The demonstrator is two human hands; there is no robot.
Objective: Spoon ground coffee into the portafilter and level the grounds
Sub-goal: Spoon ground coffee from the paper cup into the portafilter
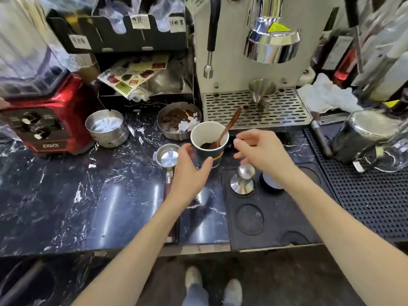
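A paper cup (207, 134) stands on the dark marble counter (88, 195), with ground coffee (206, 145) at its bottom and a wooden spoon (230, 123) leaning inside. My left hand (189, 171) wraps the cup's lower part, thumb on the front and fingers on the left side. My right hand (258, 151) hovers just right of the cup with fingers apart, holding nothing and not touching the spoon. The portafilter (169, 156) lies left of the cup with a bare metal basket; its handle runs under my left wrist.
A steel tamper (242, 180) stands on a black tamping mat (265, 217) below my right hand. Behind the cup are the espresso machine's drip tray (287, 111), a steel funnel (262, 91) and a bowl of spent grounds (174, 120). A red blender (44, 124) stands left, a steel pitcher (371, 133) right.
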